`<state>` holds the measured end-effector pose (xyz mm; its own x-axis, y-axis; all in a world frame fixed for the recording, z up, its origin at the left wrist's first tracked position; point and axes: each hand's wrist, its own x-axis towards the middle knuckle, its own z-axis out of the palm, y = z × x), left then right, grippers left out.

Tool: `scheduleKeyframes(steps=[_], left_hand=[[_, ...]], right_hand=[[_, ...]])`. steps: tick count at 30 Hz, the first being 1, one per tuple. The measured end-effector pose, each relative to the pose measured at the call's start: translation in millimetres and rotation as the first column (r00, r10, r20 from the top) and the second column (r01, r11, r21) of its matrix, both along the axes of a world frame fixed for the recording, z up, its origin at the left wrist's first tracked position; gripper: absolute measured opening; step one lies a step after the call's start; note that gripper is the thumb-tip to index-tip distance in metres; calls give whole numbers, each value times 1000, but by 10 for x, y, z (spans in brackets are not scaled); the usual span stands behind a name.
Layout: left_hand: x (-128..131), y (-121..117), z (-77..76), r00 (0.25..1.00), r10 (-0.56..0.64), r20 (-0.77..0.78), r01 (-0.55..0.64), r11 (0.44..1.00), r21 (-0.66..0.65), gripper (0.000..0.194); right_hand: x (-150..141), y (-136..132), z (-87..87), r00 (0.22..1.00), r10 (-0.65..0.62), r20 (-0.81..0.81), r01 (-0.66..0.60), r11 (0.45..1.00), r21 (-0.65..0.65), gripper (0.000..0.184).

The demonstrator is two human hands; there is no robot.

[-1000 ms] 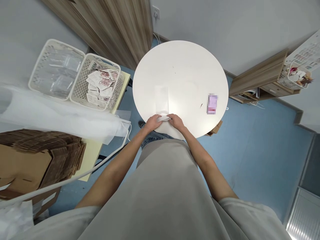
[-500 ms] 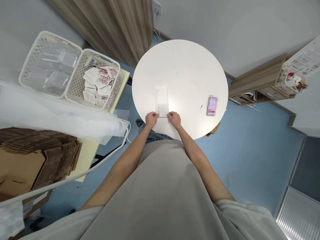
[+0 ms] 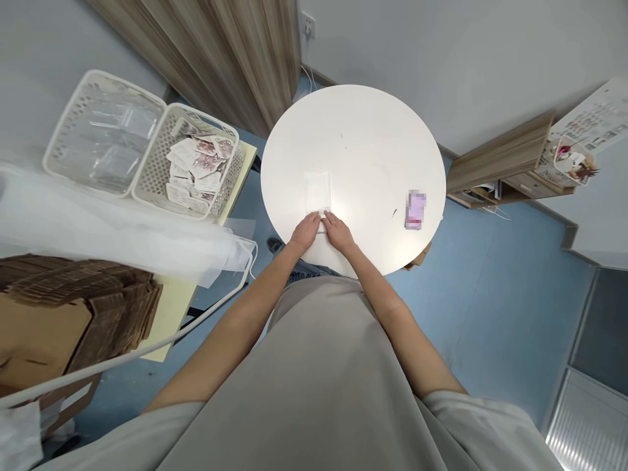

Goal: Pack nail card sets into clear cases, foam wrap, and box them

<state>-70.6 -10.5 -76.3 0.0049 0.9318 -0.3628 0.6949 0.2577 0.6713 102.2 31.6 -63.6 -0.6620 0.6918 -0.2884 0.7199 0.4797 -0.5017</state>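
Note:
A clear, whitish plastic bag (image 3: 318, 188) lies flat on the round white table (image 3: 358, 124), near the edge closest to me. My left hand (image 3: 307, 229) rests on its lower part, fingers stretched out and pointing away from me. Close beside it, my right hand (image 3: 337, 230) lies on the same part with its fingers extended too. The fingertips of both hands almost meet over the bag and cover some of it. Neither hand grips anything that I can see.
A blurred-out purple object (image 3: 415, 209) lies at the table's right. On the left stand a basket of clear bags (image 3: 53, 140), a basket of printed packets (image 3: 150, 163), a roll of white film (image 3: 122, 229) and stacked cardboard (image 3: 112, 314). A wooden cabinet (image 3: 510, 147) stands right.
Both hands have moved inward and slightly away from me, from pinching the bag's near corners to lying flat on it. The bag has stayed nearly in place.

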Motion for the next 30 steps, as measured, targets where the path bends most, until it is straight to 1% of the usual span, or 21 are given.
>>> scheduleKeyframes(steps=[1, 3, 6, 10, 12, 13, 15, 19, 23, 25, 27, 30], left_hand=[[-11, -12, -12, 1000, -26, 0, 26, 1000, -4, 54], [-36, -89, -23, 994, -105, -15, 106, 994, 32, 57], [-59, -310, -7, 982, -186, -32, 188, 979, 79, 61], [-62, -645, 22, 973, -230, -30, 231, 972, 53, 74], [-60, -763, 29, 969, -244, -24, 245, 968, 43, 79], [-59, -802, 32, 971, -237, -19, 238, 970, 42, 78], [-56, -834, 39, 982, -189, -3, 188, 981, 44, 70], [-58, -740, 69, 998, -41, 45, 40, 999, 29, 53], [-76, -527, 110, 997, 64, 38, -63, 998, -27, 41], [-76, -411, 130, 994, 104, -14, -105, 991, -82, 36], [-61, -305, 146, 985, 139, -99, -154, 975, -158, 32], [-19, -192, 158, 962, 168, -215, -218, 946, -238, 31]], right_hand=[[33, -7, -22, 1000, 12, -1, -12, 1000, -3, 48], [104, -51, -52, 999, 36, 2, -36, 999, -8, 55], [223, -198, -65, 998, 61, 10, -61, 998, 0, 55], [392, -470, -46, 992, 124, -9, -124, 992, 17, 52], [460, -574, -26, 991, 135, -16, -135, 991, 7, 52], [483, -607, -14, 992, 128, -20, -128, 992, 0, 52], [503, -629, 19, 995, 92, -30, -93, 996, -16, 53], [438, -530, 119, 999, -27, -34, 24, 997, -74, 53], [265, -353, 244, 984, -172, 49, 178, 969, -171, 50], [150, -270, 291, 964, -242, 113, 260, 947, -187, 49], [31, -196, 313, 938, -303, 168, 330, 929, -166, 49], [-120, -101, 292, 903, -360, 233, 395, 910, -124, 44]])
